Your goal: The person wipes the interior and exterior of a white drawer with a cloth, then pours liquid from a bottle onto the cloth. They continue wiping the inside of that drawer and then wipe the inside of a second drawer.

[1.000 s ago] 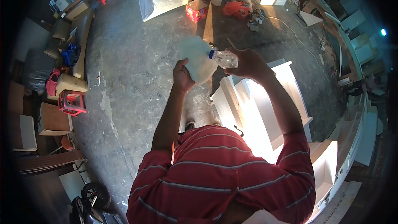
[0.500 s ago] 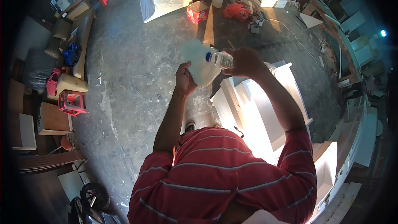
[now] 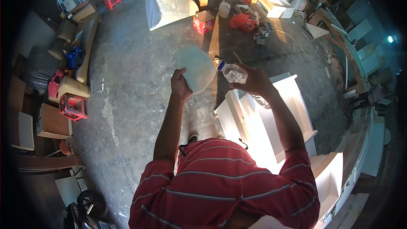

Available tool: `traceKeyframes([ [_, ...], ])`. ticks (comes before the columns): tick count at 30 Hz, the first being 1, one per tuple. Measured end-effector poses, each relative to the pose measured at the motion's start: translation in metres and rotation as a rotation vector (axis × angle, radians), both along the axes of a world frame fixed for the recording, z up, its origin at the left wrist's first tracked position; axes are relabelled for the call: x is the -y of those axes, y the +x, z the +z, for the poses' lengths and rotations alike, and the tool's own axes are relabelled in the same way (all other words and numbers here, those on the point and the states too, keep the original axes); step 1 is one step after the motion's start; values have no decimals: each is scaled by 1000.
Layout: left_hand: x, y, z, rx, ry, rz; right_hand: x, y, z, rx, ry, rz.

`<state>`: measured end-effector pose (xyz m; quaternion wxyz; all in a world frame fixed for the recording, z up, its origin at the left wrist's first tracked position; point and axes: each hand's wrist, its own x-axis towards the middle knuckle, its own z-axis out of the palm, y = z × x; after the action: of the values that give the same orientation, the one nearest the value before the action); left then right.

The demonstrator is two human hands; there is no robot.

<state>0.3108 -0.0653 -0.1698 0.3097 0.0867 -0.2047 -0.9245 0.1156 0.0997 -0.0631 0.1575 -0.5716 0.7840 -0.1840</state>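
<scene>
A pale, translucent ribbed sheet (image 3: 197,70) is gripped at its lower left edge by my left hand (image 3: 181,85), the thumb lying over its face. My right hand (image 3: 255,81) is wrapped round a clear plastic bottle (image 3: 234,73) with a blue cap end that points up and left. A gap of floor shows between the bottle's cap end and the sheet. Below my right hand stands a white panelled furniture piece (image 3: 263,116), brightly lit.
A red stool (image 3: 112,0) stands at the upper left, another (image 3: 73,107) at the left by a sofa (image 3: 88,38). Ahead are a red box (image 3: 203,22), an orange bag (image 3: 243,23) and a plastic-covered item (image 3: 167,2). A motorbike wheel (image 3: 94,203) shows lower left.
The sheet and my left hand have moved left and slightly down. The bottle in my right hand has moved down and away from the sheet, its cap end now tilted upward.
</scene>
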Motion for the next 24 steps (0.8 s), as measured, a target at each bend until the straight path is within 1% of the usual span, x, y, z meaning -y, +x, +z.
traceKeyframes([
  [2, -2, -3, -1, -12, -13, -33, 3, -5, 4, -165, -80, 69],
  [4, -5, -9, -5, 2, -36, -111, 7, -3, 16, -192, -72, 84],
  [5, -7, -12, -8, 3, -36, -114, 9, -1, 22, -221, -66, 105],
  [6, -10, -15, -8, 52, -61, -158, 12, 1, 24, -220, -65, 103],
  [8, -17, -20, -10, 132, -112, -204, 17, 4, 27, -426, -12, 142],
  [11, -21, -20, -11, 88, -93, -224, 22, 6, 32, -422, 28, 159],
  [18, -25, -13, -6, 80, -65, -194, 27, 9, 25, -458, -3, 180],
  [20, -28, -12, 2, 42, 27, -110, 26, 8, 25, -359, -18, 182],
  [21, -27, -11, 2, 43, 28, -109, 26, 7, 23, -358, -17, 183],
  [23, -21, -11, 0, 17, 149, 33, 25, 2, 14, -188, -71, 216],
  [24, -18, -10, 0, 17, 151, 35, 24, 2, 11, -187, -70, 219],
])
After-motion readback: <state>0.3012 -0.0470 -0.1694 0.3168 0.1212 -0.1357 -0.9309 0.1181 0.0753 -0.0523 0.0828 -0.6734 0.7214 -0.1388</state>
